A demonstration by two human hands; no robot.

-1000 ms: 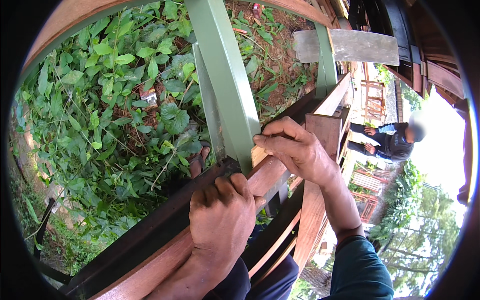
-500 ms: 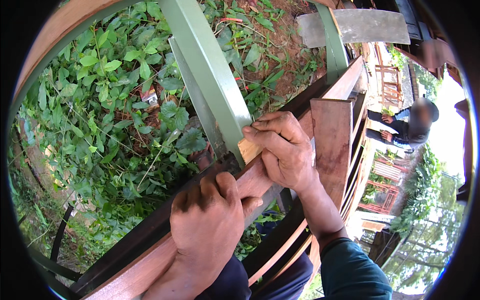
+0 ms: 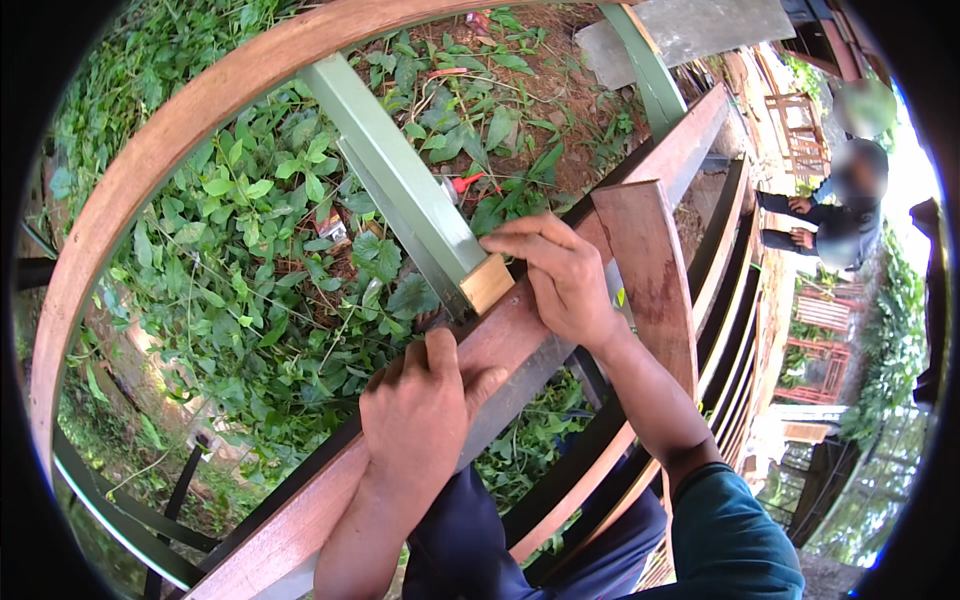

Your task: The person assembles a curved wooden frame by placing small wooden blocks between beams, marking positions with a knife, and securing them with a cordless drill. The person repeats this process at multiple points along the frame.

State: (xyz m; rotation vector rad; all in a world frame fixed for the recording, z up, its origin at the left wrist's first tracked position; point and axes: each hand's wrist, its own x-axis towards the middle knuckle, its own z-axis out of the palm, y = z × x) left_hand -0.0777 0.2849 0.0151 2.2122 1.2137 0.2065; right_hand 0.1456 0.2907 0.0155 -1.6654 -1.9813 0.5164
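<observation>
Left hand [image 3: 418, 418] clamped over reddish wooden rail [image 3: 520, 335], fingers curled together. Right hand [image 3: 562, 280] pinching, it seems, small pale wooden block [image 3: 487, 284] against green metal post [image 3: 400, 185], atop rail.

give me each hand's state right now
Left hand: closed on the wooden rail.
Right hand: fingers pinching the small wooden block.

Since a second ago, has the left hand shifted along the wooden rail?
Yes. The left hand has slid down the reddish wooden rail, away from the green post. A second ago it sat close under the post's lower end; now a gap shows between them.
</observation>
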